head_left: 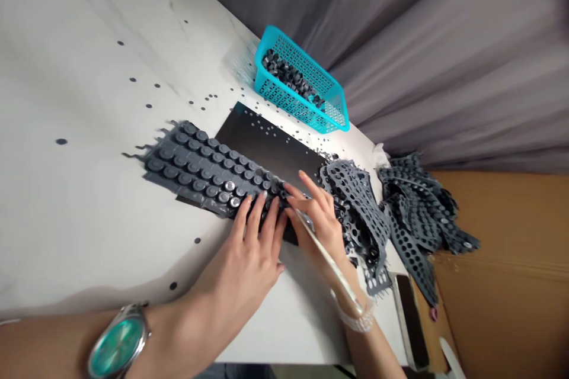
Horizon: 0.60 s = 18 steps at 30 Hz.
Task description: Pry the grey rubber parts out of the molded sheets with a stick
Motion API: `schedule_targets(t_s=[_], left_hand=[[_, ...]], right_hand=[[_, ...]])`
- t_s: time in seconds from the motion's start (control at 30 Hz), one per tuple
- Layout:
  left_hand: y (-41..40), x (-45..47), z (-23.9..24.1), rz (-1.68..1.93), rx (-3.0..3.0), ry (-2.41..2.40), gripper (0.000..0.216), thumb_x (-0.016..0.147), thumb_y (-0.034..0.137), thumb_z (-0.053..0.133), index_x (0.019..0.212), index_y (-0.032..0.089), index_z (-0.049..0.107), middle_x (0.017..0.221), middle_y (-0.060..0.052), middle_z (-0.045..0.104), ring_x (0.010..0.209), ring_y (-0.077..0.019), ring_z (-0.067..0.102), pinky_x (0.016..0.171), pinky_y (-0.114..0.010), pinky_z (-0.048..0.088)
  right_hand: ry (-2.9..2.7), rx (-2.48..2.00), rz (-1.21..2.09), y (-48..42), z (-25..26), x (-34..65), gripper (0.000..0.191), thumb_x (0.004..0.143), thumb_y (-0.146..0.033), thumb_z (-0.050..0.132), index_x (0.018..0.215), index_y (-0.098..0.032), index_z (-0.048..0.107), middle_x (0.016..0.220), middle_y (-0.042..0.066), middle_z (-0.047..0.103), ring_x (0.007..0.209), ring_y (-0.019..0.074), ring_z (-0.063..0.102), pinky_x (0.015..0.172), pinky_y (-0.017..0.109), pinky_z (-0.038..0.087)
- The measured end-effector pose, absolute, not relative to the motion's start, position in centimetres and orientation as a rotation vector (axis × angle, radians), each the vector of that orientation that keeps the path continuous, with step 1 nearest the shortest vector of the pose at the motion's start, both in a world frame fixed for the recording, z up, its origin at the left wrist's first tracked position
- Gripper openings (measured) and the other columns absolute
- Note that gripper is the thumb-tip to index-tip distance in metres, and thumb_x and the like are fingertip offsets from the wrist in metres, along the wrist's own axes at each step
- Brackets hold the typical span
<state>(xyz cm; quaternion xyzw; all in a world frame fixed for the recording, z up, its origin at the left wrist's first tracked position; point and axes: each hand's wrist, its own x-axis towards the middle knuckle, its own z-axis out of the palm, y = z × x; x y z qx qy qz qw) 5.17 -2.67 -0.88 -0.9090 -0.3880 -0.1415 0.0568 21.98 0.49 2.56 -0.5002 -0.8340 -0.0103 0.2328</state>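
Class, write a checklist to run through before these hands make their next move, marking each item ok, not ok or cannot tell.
1. Left hand on the knobbed grey sheet: ok, fingertips resting on it.
2. Right hand holding the slim white tool: ok.
3. Tool's tip well placed: cannot tell, fingers hide it.
4. Sheet wholly over the black board: not ok, one end overhangs it.
5. Table free of loose dark discs: not ok, several lie scattered.
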Motion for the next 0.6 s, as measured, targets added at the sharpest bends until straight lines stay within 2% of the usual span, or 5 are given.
schedule_targets(t_s=[0.07,0.23,0.5,0.6], left_hand=[[-2.6,5.3,-0.8,-0.414,-2.746,-1.196,0.077,0.081,0.056,0.059,0.134,0.001,0.054,0.138,-0.027,0.053,0.134,-0.0469,0.038,0.115,-0.061,0.020],[-2.5,5.6,-0.2,-0.469,-2.747,-1.214,0.069,0.077,0.055,0.064,0.125,0.006,0.064,0.132,-0.023,0.060,0.131,-0.0444,0.045,0.113,-0.060,0.024],[-2.5,5.6,-0.2,-0.433,-2.767,-1.227,0.073,0.077,0.057,0.064,0.130,0.008,0.060,0.136,-0.021,0.057,0.131,-0.0425,0.045,0.113,-0.060,0.023],[-2.5,5.6,-0.2,-0.392,-2.750,-1.242,0.075,0.078,0.057,0.063,0.135,0.009,0.055,0.138,-0.022,0.055,0.131,-0.0415,0.045,0.114,-0.060,0.023]], right_hand=[[-2.362,-1.302,-0.050,0.6,2.5,21.6,0.014,0.092,-0.012,0.052,0.099,-0.023,0.055,0.119,0.009,0.070,0.132,0.0237,0.050,0.098,0.045,0.045],[-2.408,-1.268,-0.115,0.7,2.1,21.6,0.013,0.092,-0.013,0.051,0.099,-0.024,0.054,0.116,0.009,0.072,0.130,0.0247,0.052,0.098,0.044,0.043],[-2.432,-1.222,-0.112,0.9,1.6,21.4,0.017,0.091,-0.008,0.052,0.099,-0.022,0.055,0.118,0.011,0.070,0.130,0.0232,0.052,0.097,0.040,0.044],[-2.241,-1.334,-0.180,1.0,1.2,21.8,0.017,0.092,-0.009,0.049,0.098,-0.022,0.056,0.122,0.011,0.068,0.124,0.0227,0.057,0.097,0.042,0.046]])
